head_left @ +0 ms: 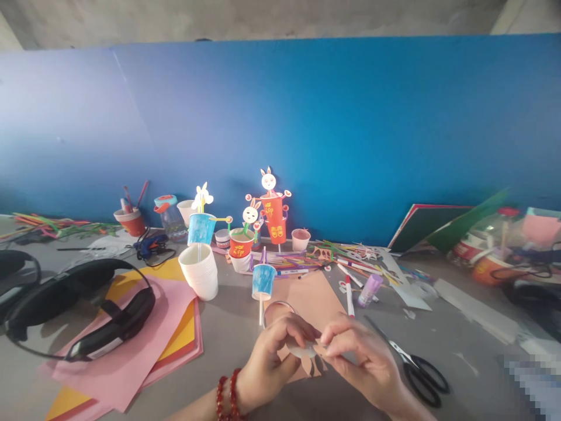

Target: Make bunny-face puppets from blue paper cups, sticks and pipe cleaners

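Note:
My left hand point(278, 351), with red beads at the wrist, is closed around a paper cup point(276, 312) whose round rim shows past the fingers. My right hand point(363, 362) meets it at the cup's other end, thumb and fingers pinching a small tan paper piece point(322, 347). Leaf-shaped tan paper cutouts point(307, 363) hang or lie just below the hands; whether they are attached to the cup I cannot tell. Under the hands lies a sheet of tan paper point(319, 292). Black-handled scissors point(414, 362) rest on the table to the right of my right hand.
A blue cup on a stick point(263, 282), a stack of white cups point(199, 272) and rabbit-headed cup figures point(272, 216) stand ahead. Left are coloured papers point(175, 310) and a black headset point(118, 327). A purple glue stick point(370, 290), markers point(349, 295) and paper scraps lie right.

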A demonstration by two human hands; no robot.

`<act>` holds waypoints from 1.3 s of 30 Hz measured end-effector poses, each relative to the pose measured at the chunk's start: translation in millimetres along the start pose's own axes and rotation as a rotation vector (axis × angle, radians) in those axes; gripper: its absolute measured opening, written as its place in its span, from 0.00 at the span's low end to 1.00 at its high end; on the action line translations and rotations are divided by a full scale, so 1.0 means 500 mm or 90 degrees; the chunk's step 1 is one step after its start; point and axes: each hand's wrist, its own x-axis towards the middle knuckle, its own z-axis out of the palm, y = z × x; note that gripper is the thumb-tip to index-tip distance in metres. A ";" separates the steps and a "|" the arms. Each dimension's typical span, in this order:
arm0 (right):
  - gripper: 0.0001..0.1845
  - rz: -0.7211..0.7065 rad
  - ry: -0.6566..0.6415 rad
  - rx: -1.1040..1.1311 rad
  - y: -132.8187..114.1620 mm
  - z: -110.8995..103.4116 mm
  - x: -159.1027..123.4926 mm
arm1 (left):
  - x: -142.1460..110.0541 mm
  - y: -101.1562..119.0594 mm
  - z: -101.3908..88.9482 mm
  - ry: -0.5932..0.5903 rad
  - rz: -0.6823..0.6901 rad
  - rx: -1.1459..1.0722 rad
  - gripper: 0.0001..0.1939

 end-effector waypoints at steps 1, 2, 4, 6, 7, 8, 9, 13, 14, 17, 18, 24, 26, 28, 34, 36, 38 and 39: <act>0.07 -0.001 -0.002 0.000 -0.002 0.001 0.001 | -0.001 -0.001 0.001 -0.001 -0.004 -0.010 0.04; 0.06 -0.002 -0.002 -0.002 -0.004 0.001 0.001 | -0.001 -0.001 0.001 -0.003 -0.008 -0.020 0.05; 0.06 -0.008 -0.007 -0.003 -0.005 0.002 0.002 | -0.002 -0.002 0.002 -0.005 -0.012 -0.036 0.06; 0.06 -0.018 -0.016 0.001 -0.006 0.001 0.003 | -0.001 -0.002 0.003 -0.004 -0.011 -0.048 0.07; 0.06 -0.021 -0.021 0.004 -0.006 0.001 0.004 | -0.001 -0.001 0.003 -0.004 -0.011 -0.052 0.07; 0.06 -0.024 -0.025 0.006 -0.006 0.001 0.005 | 0.000 -0.001 0.003 -0.003 -0.012 -0.054 0.06; 0.06 -0.025 -0.028 0.008 -0.006 0.000 0.005 | 0.000 -0.001 0.003 -0.001 -0.013 -0.054 0.05; 0.08 -0.029 -0.031 0.017 -0.006 0.001 0.007 | 0.002 -0.003 0.002 0.001 -0.011 -0.046 0.02; 0.08 -0.028 -0.031 0.017 -0.006 0.002 0.007 | 0.002 -0.004 0.001 -0.001 -0.009 -0.046 0.02; 0.08 -0.022 -0.030 0.012 -0.007 0.004 0.007 | 0.002 -0.005 0.001 -0.002 -0.009 -0.039 0.02; 0.08 -0.022 -0.032 0.012 -0.007 0.004 0.006 | 0.002 -0.005 0.002 -0.001 -0.008 -0.035 0.02; 0.11 -0.016 -0.046 0.024 0.000 0.005 0.003 | 0.003 -0.005 0.003 0.005 0.002 -0.029 0.02; 0.12 -0.017 -0.050 0.025 0.001 0.005 0.003 | 0.002 -0.006 0.002 0.005 0.005 -0.026 0.02; 0.11 -0.016 -0.051 0.025 0.000 0.005 0.005 | 0.001 -0.006 0.002 0.006 0.003 -0.028 0.03; 0.08 -0.009 -0.050 0.021 -0.007 0.005 0.008 | 0.000 -0.007 0.003 0.011 -0.006 -0.045 0.07; 0.08 0.005 -0.053 0.018 -0.004 0.006 0.004 | -0.001 -0.010 0.004 0.007 -0.014 -0.048 0.07; 0.06 0.063 -0.051 0.020 0.000 0.010 0.000 | -0.002 -0.014 0.005 0.004 -0.049 -0.060 0.06; 0.05 0.109 -0.049 0.027 0.003 0.012 -0.002 | -0.002 -0.016 0.006 0.008 -0.077 -0.068 0.05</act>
